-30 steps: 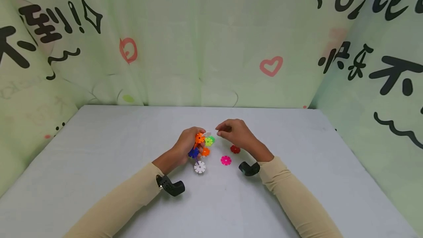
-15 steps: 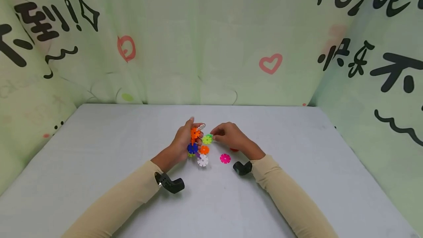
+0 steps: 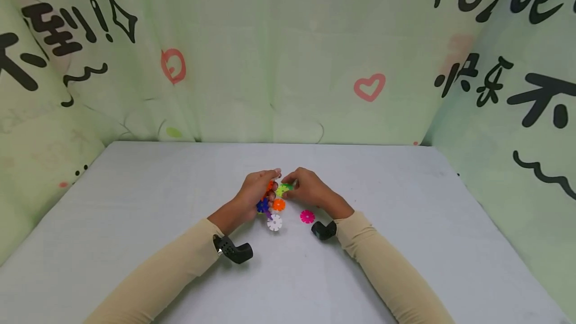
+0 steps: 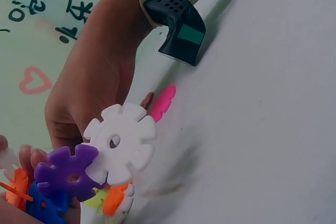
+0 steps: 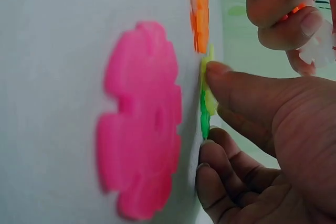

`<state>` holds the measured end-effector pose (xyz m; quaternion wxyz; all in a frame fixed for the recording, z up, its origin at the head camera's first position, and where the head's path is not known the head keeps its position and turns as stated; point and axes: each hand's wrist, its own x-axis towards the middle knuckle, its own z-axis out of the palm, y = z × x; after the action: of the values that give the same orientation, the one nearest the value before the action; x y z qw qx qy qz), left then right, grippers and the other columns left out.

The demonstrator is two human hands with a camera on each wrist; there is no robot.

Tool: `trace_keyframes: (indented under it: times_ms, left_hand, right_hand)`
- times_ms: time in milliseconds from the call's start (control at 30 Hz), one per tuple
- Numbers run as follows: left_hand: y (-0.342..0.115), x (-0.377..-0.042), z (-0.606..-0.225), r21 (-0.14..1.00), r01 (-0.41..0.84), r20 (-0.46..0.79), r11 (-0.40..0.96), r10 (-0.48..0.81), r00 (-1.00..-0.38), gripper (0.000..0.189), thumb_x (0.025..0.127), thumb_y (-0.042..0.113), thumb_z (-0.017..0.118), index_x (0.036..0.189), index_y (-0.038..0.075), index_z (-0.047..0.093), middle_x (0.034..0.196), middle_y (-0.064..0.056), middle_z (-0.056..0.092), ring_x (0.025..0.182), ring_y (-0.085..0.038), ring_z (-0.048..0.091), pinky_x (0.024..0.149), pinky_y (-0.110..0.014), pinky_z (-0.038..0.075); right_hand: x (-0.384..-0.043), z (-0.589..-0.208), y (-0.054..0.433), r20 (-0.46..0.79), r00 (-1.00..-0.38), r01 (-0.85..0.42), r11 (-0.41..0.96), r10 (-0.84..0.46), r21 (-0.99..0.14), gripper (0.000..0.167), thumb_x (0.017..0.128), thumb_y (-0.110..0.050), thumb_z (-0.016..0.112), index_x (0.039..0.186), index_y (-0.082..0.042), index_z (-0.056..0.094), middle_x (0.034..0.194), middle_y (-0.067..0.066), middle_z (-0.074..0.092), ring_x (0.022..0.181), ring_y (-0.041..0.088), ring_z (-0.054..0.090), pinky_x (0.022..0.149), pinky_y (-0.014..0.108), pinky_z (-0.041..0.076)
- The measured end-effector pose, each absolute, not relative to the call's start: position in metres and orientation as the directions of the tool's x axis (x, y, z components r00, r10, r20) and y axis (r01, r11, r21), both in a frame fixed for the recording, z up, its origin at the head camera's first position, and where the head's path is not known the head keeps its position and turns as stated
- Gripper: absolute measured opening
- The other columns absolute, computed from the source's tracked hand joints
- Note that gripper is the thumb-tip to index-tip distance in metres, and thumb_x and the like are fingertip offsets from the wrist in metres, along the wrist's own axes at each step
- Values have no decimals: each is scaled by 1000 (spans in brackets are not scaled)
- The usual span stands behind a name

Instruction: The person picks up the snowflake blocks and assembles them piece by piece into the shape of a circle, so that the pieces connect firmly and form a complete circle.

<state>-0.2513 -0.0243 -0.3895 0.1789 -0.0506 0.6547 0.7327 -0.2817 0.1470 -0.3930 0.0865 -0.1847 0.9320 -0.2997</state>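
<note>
My left hand (image 3: pixel 252 194) holds a cluster of linked plastic snowflake discs. In the left wrist view a white disc (image 4: pixel 131 135), a purple disc (image 4: pixel 63 174), a blue disc (image 4: pixel 46 203) and an orange disc (image 4: pixel 17 186) show in it. A translucent disc (image 5: pixel 317 48) is by its fingers. My right hand (image 3: pixel 311 190) pinches a yellow-green disc (image 3: pixel 281 190) on the table, with the thumb on its edge. A green disc (image 5: pixel 205 114) lies against it, at the fingertips.
A loose orange disc (image 3: pixel 279 204) lies between the hands. Nearer me is a pink disc (image 3: pixel 307 216) on the white table (image 3: pixel 180 174). A patterned curtain (image 3: pixel 306 39) surrounds the back and sides. Each wrist carries a black camera (image 3: pixel 238 253).
My right hand has moved left and down onto the yellow-green disc. My left hand opened its thumb outward, then brought it back over the cluster. The red disc is now hidden behind the right hand.
</note>
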Motion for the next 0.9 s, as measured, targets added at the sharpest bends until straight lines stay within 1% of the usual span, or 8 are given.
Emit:
trace_keyframes:
  times_ms: [133, 367, 500, 633, 700, 833, 900]
  left_hand:
    - [-25, -251, -389, 940, -337, -321, -58, 191, -928, 46, 98, 38, 57, 128, 4, 55, 79, -3, 50, 55, -13, 45, 49, -20, 44]
    - [-27, -250, -389, 936, -351, -340, -33, 186, -922, 44, 99, 38, 55, 127, 4, 58, 82, -3, 51, 55, -13, 44, 49, -20, 43]
    - [-28, -250, -391, 931, -361, -345, -49, 203, -917, 43, 99, 38, 53, 125, 4, 59, 81, -2, 51, 54, -12, 43, 47, -20, 43]
    - [-28, -250, -393, 930, -361, -338, -69, 222, -914, 42, 100, 39, 51, 122, 3, 58, 80, -2, 50, 54, -13, 43, 48, -21, 43]
    - [-28, -250, -393, 929, -362, -336, -79, 231, -913, 43, 101, 39, 50, 122, 3, 58, 80, -2, 50, 54, -13, 43, 49, -21, 43]
    - [-29, -250, -392, 923, -374, -344, -88, 249, -906, 47, 102, 39, 48, 129, 1, 55, 81, -3, 50, 56, -13, 43, 51, -21, 43]
    - [-29, -250, -393, 922, -379, -348, -83, 253, -903, 48, 102, 39, 47, 130, 1, 54, 82, -3, 50, 57, -13, 43, 51, -21, 43]
  right_hand:
    - [-281, -391, 148, -50, -912, -310, 766, -406, -564, 28, 84, -13, 77, 111, -5, 72, 100, 5, 61, 81, 18, 52, 70, 27, 46]
    - [-280, -388, 152, -62, -915, -289, 756, -398, -587, 20, 87, -13, 74, 106, -7, 73, 97, 2, 65, 81, 17, 55, 69, 28, 48]
    - [-280, -390, 156, -26, -909, -321, 737, -416, -595, 16, 89, -12, 70, 104, -8, 74, 93, 0, 66, 81, 16, 57, 74, 28, 49]
    - [-280, -390, 159, 27, -902, -358, 709, -432, -608, 18, 91, -9, 68, 108, -7, 72, 89, 1, 66, 81, 16, 58, 77, 31, 50]
    - [-280, -389, 161, 46, -902, -363, 698, -429, -617, 18, 92, -9, 67, 109, -7, 71, 91, 2, 66, 83, 17, 58, 80, 32, 50]
    - [-280, -385, 163, 63, -909, -355, 689, -411, -632, 17, 93, -10, 65, 109, -7, 72, 98, 3, 67, 89, 18, 59, 83, 33, 50]
    - [-281, -383, 165, 65, -913, -347, 680, -403, -646, 17, 93, -9, 64, 109, -7, 72, 99, 4, 68, 88, 18, 60, 81, 32, 51]
